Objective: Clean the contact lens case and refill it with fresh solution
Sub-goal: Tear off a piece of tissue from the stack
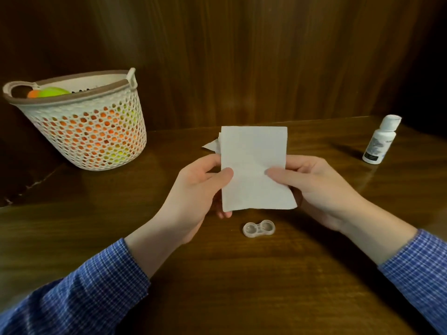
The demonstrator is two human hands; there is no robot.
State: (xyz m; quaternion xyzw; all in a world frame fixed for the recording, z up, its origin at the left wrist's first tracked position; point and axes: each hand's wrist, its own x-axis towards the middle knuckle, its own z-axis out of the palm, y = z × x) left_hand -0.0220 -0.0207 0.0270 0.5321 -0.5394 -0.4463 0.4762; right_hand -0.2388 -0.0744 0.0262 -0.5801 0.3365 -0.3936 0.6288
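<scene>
White folded tissue was pinched at both edges, left hand and right hand each with a grip on it, probably readied for wiping. Lens case lay open on the bench just below; solution bottle stood capped, well right. Basket held orange and green items.

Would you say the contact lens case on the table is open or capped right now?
Open: the contact lens case lies on the table with both round wells uncovered; no caps are visible.
</scene>
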